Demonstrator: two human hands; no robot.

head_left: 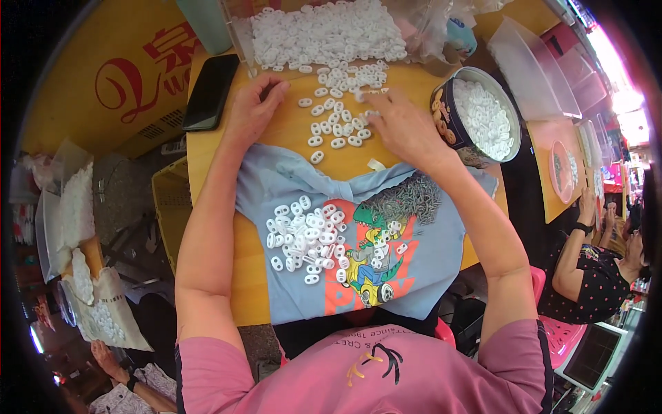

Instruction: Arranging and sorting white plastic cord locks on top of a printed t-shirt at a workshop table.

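Note:
My left hand (256,107) rests near the table's left side beside a black phone (212,92). Its fingers curl in, and whatever they may hold is hidden. My right hand (407,127) reaches over loose white plastic two-holed oval pieces (338,129), fingers apart, the tips touching a few. Behind them, a clear bin (243,34) holds a large heap of the same pieces. On a blue printed cloth (427,276) in front of me lie a pile of white oval pieces (307,234) and a heap of small grey screws (407,200).
A round tin (470,160) full of white pieces stands beside my right forearm. Farther right are a clear plastic tub (527,65) and a seated person (586,269). Another person's hand (109,362) shows at lower left, near a pale cloth (127,297) with white pieces.

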